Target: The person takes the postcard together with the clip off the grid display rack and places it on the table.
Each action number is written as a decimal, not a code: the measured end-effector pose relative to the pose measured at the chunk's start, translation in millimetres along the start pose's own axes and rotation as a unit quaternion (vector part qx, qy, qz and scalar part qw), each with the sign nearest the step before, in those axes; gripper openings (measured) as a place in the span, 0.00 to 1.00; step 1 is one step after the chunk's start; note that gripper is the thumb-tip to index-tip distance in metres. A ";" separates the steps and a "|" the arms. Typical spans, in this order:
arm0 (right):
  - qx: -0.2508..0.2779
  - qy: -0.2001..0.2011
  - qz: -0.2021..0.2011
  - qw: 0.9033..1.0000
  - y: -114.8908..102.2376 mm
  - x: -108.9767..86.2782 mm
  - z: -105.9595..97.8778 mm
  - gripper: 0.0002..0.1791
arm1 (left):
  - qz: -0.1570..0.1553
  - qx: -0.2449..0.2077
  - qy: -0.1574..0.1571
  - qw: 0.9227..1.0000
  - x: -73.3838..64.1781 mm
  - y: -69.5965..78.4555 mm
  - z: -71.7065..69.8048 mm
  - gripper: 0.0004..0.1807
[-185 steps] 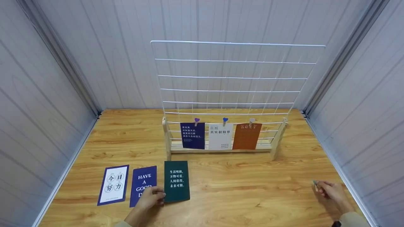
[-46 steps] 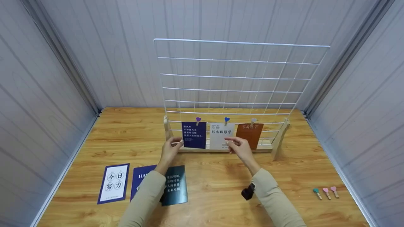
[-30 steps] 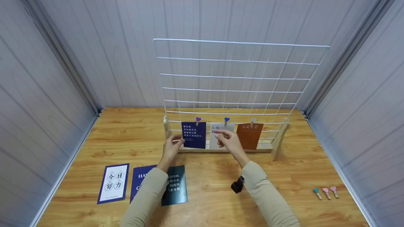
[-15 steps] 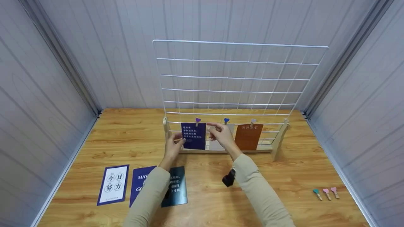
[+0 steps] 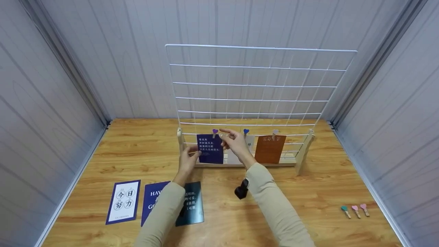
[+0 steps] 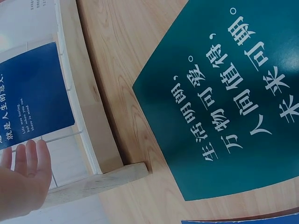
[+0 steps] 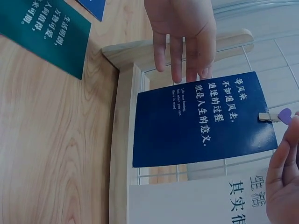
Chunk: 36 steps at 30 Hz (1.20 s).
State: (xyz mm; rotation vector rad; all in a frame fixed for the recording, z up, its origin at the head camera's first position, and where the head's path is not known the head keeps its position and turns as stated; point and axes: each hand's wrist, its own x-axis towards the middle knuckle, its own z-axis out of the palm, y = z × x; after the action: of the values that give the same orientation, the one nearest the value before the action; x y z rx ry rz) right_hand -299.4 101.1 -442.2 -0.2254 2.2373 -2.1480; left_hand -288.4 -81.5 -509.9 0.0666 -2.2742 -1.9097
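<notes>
We look forward and down from the head, set well back, taking in the table [image 5: 325,188] and the whole white wire rack [image 5: 253,84]. From the left wrist, close in and tipped sideways, we face the green card [image 6: 224,107] and part of the rack's wooden base [image 6: 91,93]. From the right wrist, also near and sideways, we see the navy card [image 7: 187,130] whole; the wrist views share both cards and the left hand [image 7: 184,28].
</notes>
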 end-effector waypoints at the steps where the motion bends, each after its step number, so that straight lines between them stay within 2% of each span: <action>1: 0.001 0.001 0.003 1.000 -0.6 0.4 1.3 0.18 | 0.000 0.000 0.001 1.000 -0.2 0.2 0.0 0.14; 10: -0.019 -0.010 0.010 1.000 -5.6 3.5 13.5 0.20 | 0.012 -0.004 0.003 1.000 -0.7 0.6 -0.4 0.13; 18: -0.016 -0.020 0.004 1.000 -3.1 7.7 16.7 0.20 | 0.013 -0.001 0.005 1.000 -1.1 -0.6 -1.4 0.12; 28: -0.027 0.016 0.017 0.999 -4.1 11.9 19.5 0.16 | 0.014 0.001 0.028 1.000 1.5 -1.7 0.8 0.09; 36: -0.046 0.049 0.008 0.998 -5.3 13.6 22.7 0.14 | 0.010 0.007 0.032 0.999 1.6 -3.3 1.4 0.08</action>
State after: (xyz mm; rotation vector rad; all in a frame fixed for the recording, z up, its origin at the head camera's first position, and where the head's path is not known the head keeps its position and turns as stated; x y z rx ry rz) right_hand -309.7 76.7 -436.9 -0.1072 2.3853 -2.0951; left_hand -290.5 -81.0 -513.2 0.1058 -2.2389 -1.8544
